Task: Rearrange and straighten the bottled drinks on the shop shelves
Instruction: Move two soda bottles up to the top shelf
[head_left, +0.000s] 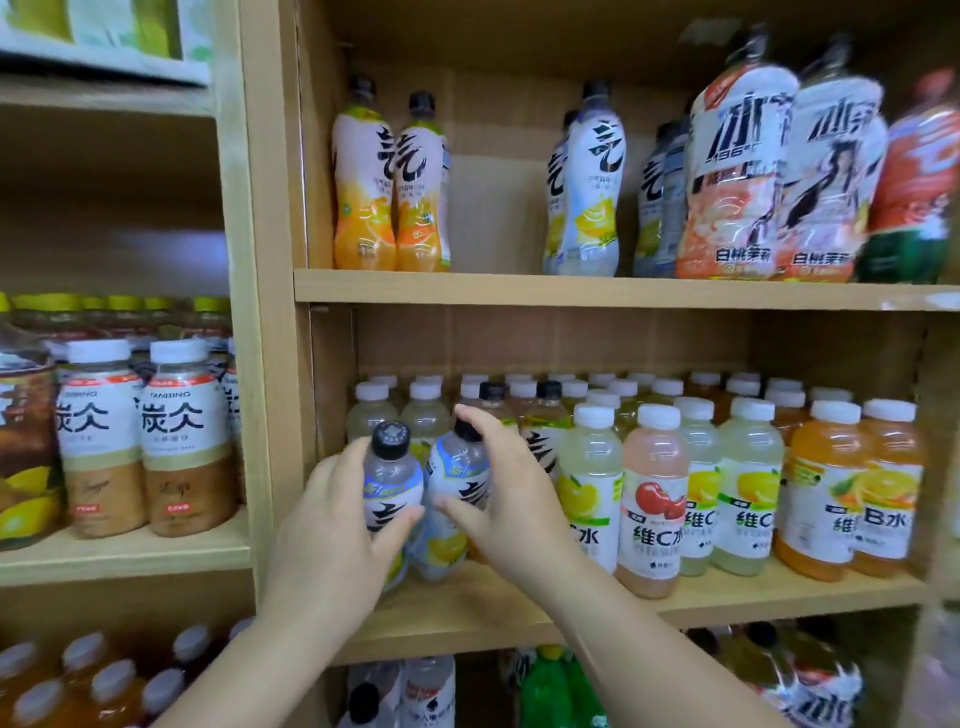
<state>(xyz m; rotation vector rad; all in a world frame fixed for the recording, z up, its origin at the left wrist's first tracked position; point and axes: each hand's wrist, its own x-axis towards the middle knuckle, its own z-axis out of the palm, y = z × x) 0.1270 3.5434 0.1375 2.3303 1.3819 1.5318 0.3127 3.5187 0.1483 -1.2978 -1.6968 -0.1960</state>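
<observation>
Both forearms reach up from below toward the pale wooden shelf board. The left hand wraps round the body of a clear black-capped bottle with a white-blue label, thumb across its front. That bottle stands about upright, cap up. Just right of it, the right hand holds a second black-capped bottle with a lemon label, fingers over the cap, thumb on the label. Its long axis leans, cap tipped toward the right hand. White-capped juice bottles stand right of that hand.
</observation>
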